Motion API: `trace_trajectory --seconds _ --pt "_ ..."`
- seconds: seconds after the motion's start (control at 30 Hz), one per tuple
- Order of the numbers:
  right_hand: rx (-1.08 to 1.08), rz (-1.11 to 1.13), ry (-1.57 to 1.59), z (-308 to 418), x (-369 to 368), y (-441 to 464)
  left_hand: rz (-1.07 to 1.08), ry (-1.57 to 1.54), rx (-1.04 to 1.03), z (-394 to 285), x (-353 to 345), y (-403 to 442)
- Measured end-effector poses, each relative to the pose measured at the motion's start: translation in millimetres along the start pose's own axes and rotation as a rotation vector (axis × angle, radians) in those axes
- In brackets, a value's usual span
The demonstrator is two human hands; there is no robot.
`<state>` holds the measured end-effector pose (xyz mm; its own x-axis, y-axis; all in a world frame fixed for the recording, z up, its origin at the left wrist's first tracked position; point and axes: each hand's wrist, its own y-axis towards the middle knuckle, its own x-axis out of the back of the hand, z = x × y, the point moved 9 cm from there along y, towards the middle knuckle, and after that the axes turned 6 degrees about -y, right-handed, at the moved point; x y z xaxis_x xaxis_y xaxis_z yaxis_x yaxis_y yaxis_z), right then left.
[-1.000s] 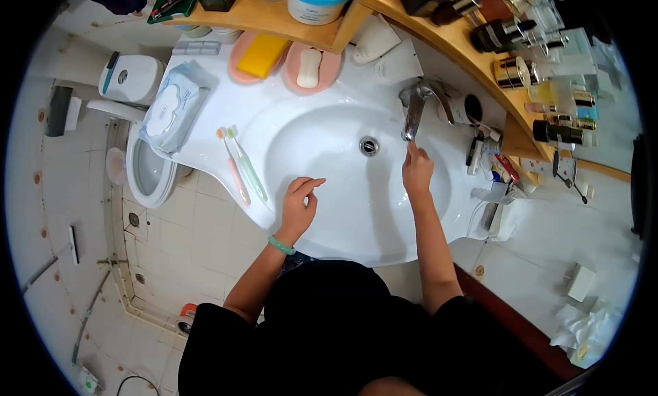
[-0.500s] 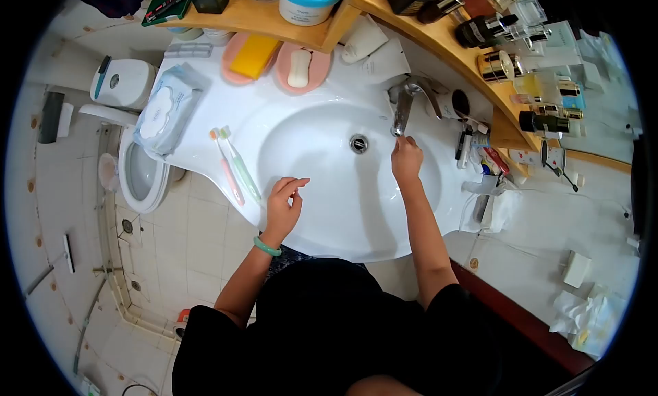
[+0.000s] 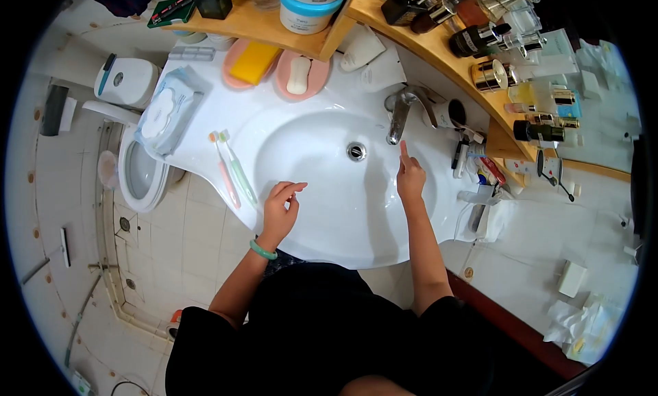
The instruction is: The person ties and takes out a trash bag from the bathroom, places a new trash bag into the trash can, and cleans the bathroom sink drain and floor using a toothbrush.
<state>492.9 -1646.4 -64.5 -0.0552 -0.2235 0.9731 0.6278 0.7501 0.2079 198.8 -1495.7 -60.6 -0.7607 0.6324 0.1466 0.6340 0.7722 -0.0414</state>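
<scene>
R. hand (image 3: 410, 180) was over the white basin (image 3: 315, 225) at approx. 3 o'clock, index finger out, other fingers curled in, its tip just beside the mouth of the chrome faucet (image 3: 399, 115), mounted at 1 o'clock; contact unclear. L. hand (image 3: 279, 211), fingers bent & close together, thumb slightly apart, hung at approx. 8 o'clock, nr. two toothbrushes (image 3: 238, 170) at 9.

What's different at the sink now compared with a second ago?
The right hand has shifted slightly to the right of the faucet spout, its index finger now extended; earlier its fingertips were bunched at the spout's mouth. Nothing was visibly taken hold of or let go. The left hand, toothbrushes and white soap stayed put.
</scene>
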Motion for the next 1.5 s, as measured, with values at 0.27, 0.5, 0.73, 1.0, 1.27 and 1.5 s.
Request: trace_trajectory --seconds 0.27,0.5,0.73,1.0,1.27,1.5 --pt "-0.099 0.039 0.095 -15.8 7.4 -10.9 0.032 0.008 -0.025 -9.0 -11.4 5.5" --pt "-0.32 0.182 0.707 -72.3 -15.3 47.9 0.035 0.0 0.02 9.1 -10.9 10.0" --pt "-0.032 0.133 0.176 -65.3 -9.8 75.3 0.002 -0.002 0.074 21.0 -6.9 4.6" --pt "-0.096 0.023 0.017 -37.5 -5.4 81.8 0.075 0.019 0.101 22.7 -18.4 11.6" --pt "-0.127 0.052 -0.021 -32.9 -0.3 73.6 0.129 -0.004 0.063 9.0 -32.0 21.0" --pt "-0.14 0.04 -0.017 -31.5 8.7 72.3 0.175 0.051 -0.025 -21.2 -61.7 56.6"
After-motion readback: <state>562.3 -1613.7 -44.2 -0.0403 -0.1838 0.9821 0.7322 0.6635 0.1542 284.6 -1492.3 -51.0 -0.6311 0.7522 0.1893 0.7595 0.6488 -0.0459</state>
